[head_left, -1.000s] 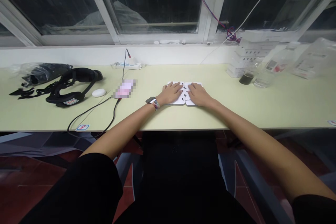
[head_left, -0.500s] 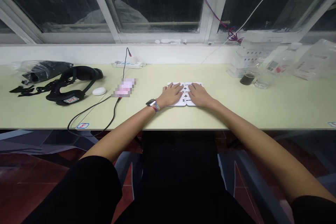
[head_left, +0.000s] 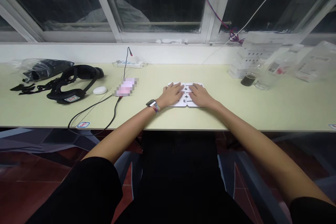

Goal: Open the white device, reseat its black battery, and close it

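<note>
Flat on the desk in front of me lie two white rounded-corner panels (head_left: 181,104), side by side, with black letters and small dark star-like marks near the seam. They look like thick cards or an opened board; I cannot tell whether they are joined. My left hand (head_left: 172,95) rests palm down on the left panel, fingers spread and pointing towards the seam. On the right panel, my right hand (head_left: 198,94) lies just as flat with its fingers apart. Both hands cover much of the printing. A watch (head_left: 151,103) and a woven band are on my left wrist.
Left on the desk (head_left: 147,120) are a black headset (head_left: 61,98), a white oval case (head_left: 100,90), a blurred-out phone-like item (head_left: 126,87) with cables and a power strip (head_left: 130,64). To the right stand a dark-filled cup (head_left: 248,79), a clear bottle (head_left: 265,80) and white boxes (head_left: 237,71).
Both hands stay on the white panels with no visible movement. Only the camera view has shifted very slightly.
</note>
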{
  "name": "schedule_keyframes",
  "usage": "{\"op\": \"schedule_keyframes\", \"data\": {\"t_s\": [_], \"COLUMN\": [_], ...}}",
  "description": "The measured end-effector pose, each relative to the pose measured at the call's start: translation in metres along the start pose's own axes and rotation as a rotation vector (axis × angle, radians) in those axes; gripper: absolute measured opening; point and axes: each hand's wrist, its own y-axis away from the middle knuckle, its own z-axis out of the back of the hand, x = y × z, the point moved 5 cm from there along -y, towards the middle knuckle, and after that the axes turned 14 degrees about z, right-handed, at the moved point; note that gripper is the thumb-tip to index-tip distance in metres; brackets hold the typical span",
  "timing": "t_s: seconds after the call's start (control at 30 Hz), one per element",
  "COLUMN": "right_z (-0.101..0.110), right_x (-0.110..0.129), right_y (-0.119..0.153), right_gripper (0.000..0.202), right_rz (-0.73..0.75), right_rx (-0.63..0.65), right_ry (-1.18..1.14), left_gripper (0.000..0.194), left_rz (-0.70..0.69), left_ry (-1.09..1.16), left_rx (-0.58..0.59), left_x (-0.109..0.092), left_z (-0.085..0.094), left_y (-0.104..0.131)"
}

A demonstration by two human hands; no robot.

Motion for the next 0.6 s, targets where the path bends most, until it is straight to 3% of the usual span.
{"op": "schedule_keyframes", "data": {"t_s": [0.13,0.33,0.6], "right_z": [0.022,0.044,0.029], "right_x": [-0.025,-0.078,-0.101], "right_y": [0.015,0.058,0.062], "right_gripper": [0.060,0.062,0.054], "right_rz": [-0.115,-0.273,-0.305], "right_rx": [-0.130,-0.053,0.054], "right_ry": [-0.036,0.076,0.178], "left_gripper": [0.061,0.062,0.065], "left_rz": [0.021,0.211,0.270], "left_ry": [0.155,0.055,-0.126], "left_rx": [-0.130,-0.166,-0.095], "left_x": [0.025,0.083,0.093], "left_z": [0.018,0.030,0.016], "left_y": [-0.002,-0.004,-0.011]}}
